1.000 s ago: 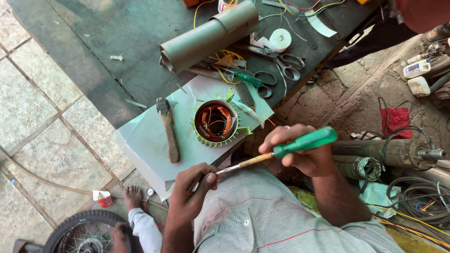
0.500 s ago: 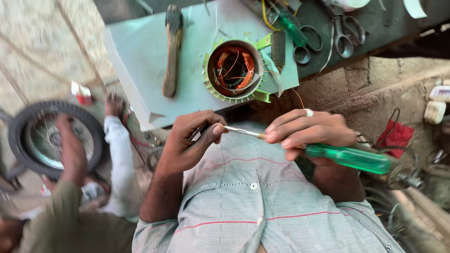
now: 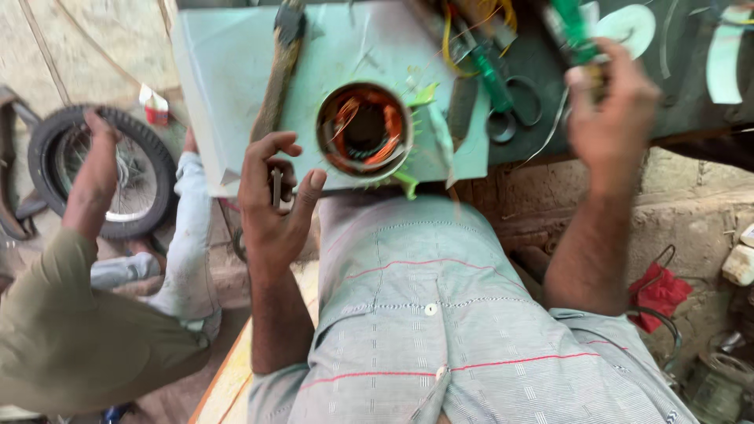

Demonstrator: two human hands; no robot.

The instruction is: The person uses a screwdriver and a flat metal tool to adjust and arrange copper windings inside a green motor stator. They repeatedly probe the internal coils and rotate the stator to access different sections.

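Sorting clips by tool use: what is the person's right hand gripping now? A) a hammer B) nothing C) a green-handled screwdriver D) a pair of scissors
C: the right hand is closed around the green-handled screwdriver, raised over the bench, while the scissors lie untouched on the bench.

One motor stator (image 3: 364,129) with copper windings, ringed by green insulation slips, near the middle of the counter (image 3: 236,71). One wooden-handled tool (image 3: 276,82) left of the stator. One pair of scissors (image 3: 510,106) right of it, one green-handled screwdriver (image 3: 572,31) farther right. Two hands of the wearer: left hand (image 3: 271,208), right hand (image 3: 613,118). One tyre (image 3: 102,173) far left of the stator, one other person's hand (image 3: 96,169) on it.
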